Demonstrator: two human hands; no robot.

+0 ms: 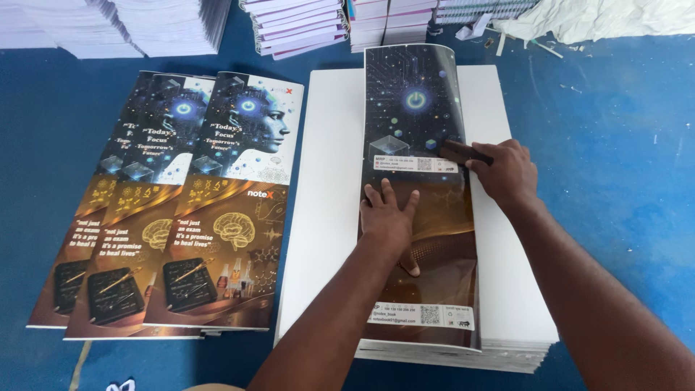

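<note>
Cover (418, 145) lies folded over the white stack (329, 181). Our left hand (389, 217) presses flat, fingers spread; right hand (507, 174) grips a dark block (457, 150). We should rub firmly along the fold, keeping edges aligned.

The middle of the blue table (622, 181) is being taken up by a thick stack of white sheets (329, 181), and a dark printed cover (416, 94) is being pressed on it by the left hand (387, 217) and the right hand (507, 174). The left side is being blocked by fanned printed covers (181, 210). The far edge is being closed by piles of notebooks (304, 25). Open room is being left only on the right.
</note>
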